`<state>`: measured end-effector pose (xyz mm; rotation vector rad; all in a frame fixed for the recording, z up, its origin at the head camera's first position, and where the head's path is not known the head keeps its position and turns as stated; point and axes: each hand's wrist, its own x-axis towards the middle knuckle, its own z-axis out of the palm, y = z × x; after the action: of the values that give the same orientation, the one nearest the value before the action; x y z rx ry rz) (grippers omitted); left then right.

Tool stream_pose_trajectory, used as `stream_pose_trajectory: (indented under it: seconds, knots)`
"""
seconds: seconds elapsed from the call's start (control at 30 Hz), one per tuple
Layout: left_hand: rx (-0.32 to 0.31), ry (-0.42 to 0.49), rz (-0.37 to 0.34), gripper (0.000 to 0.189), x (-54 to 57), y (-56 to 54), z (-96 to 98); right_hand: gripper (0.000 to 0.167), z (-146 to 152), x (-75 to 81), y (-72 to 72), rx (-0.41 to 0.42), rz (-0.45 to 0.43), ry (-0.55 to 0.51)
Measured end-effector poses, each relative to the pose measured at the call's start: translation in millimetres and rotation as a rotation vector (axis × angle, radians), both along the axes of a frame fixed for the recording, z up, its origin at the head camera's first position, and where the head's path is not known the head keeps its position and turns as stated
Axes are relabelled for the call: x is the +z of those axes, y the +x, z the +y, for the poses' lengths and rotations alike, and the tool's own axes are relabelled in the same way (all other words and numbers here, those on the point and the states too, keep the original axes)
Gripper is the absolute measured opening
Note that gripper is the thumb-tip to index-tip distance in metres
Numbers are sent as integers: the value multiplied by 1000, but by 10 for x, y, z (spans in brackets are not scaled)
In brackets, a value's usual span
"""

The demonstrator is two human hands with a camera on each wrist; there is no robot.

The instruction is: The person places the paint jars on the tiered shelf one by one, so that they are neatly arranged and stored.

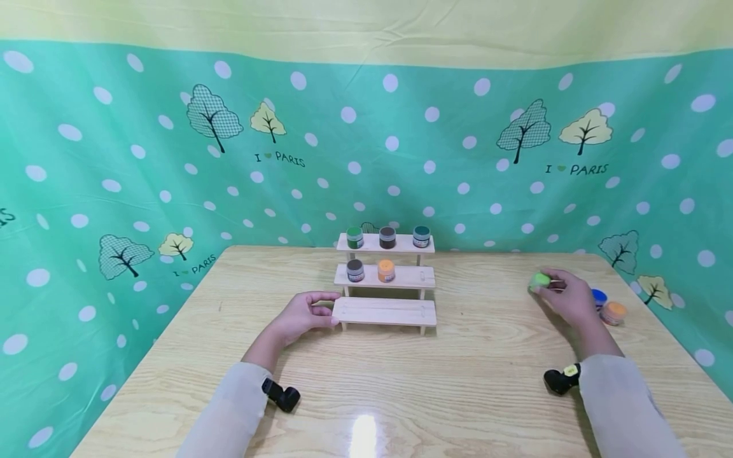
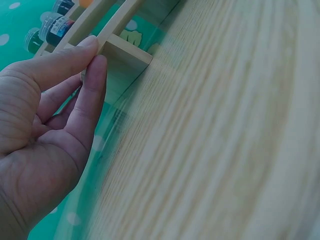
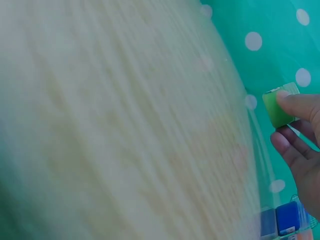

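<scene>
A small three-tier wooden shelf [image 1: 385, 312] stands on the table, and my left hand [image 1: 303, 316] pinches the left end of its lowest tier between thumb and fingers. In the left wrist view the thumb and forefinger of that hand [image 2: 55, 115] meet at the corner of the wooden shelf [image 2: 125, 50]. At the right, my right hand [image 1: 568, 298] holds a light green paint jar [image 1: 539, 281] by its sides, above the table. The right wrist view shows the light green paint jar [image 3: 278, 107] tilted in the fingers of the right hand [image 3: 305, 150].
Green [image 1: 354, 236], dark [image 1: 387, 236] and teal [image 1: 421, 236] jars stand on the top tier. A dark grey jar [image 1: 355, 270] and an orange jar [image 1: 386, 270] stand on the middle tier. Blue [image 1: 599, 298] and orange [image 1: 614, 312] jars stand beside the right wrist. A patterned curtain [image 1: 389, 159] hangs behind.
</scene>
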<state>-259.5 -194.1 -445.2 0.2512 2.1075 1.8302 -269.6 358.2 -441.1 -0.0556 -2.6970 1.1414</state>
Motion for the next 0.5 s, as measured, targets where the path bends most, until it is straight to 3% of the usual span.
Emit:
stream_pose_trajectory:
  seconds: [0.5]
  knots:
    - [-1,-10,1,61,-16,-7,1,54,-158,166,75,64,58,-20]
